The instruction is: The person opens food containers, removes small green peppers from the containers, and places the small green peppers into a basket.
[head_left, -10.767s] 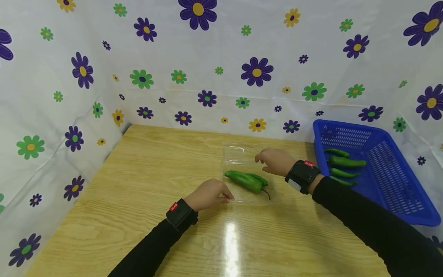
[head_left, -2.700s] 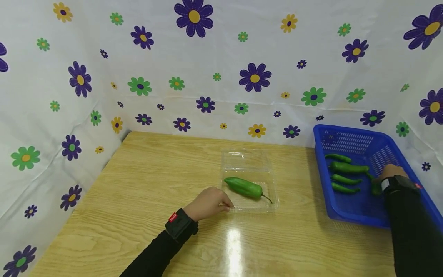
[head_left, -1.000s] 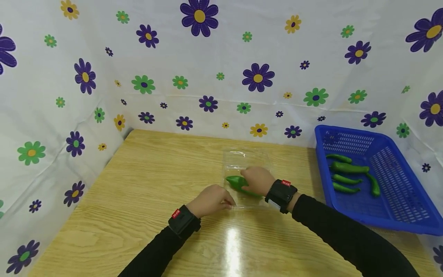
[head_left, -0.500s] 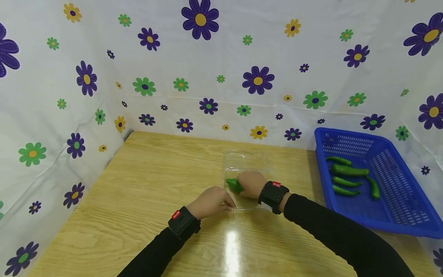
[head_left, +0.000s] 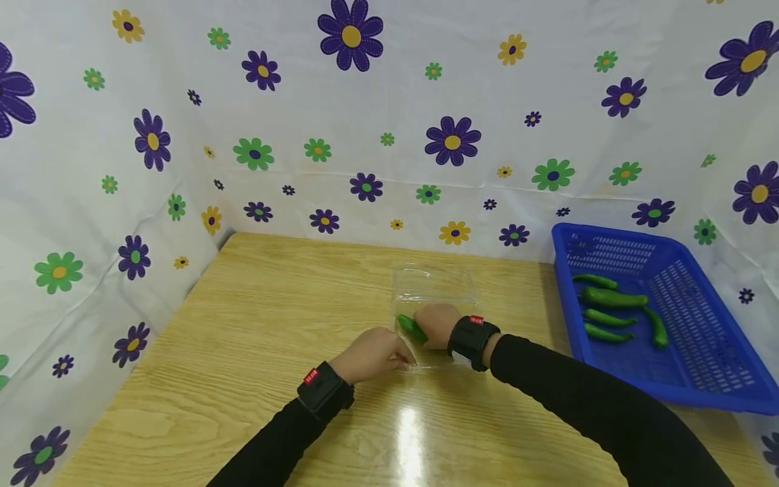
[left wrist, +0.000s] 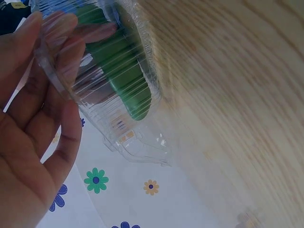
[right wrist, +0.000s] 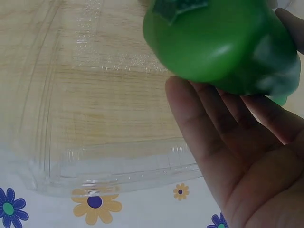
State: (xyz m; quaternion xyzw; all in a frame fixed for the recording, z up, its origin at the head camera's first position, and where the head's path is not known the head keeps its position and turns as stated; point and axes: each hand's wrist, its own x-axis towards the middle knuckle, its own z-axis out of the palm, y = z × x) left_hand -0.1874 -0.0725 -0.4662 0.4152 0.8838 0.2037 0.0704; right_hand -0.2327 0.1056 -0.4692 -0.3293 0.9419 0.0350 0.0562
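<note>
A clear plastic clamshell box lies on the wooden table with its lid folded back. My left hand pinches the box's near left corner; in the left wrist view its fingers lie against the clear wall. Inside the box, my right hand grips a large green pepper, covering most of it in the head view. The right wrist view shows the pepper's thick stem end, with the fingers below it and part of the thumb at its right side.
A blue perforated basket stands at the right of the table. Several green peppers lie in its left half, among them a thick one and a curved one. A flower-printed cloth hangs behind.
Two peppers lay in the box at first; later one lay there while my right hand was at a pepper in the basket. That hand has since returned and gripped the box's pepper.
</note>
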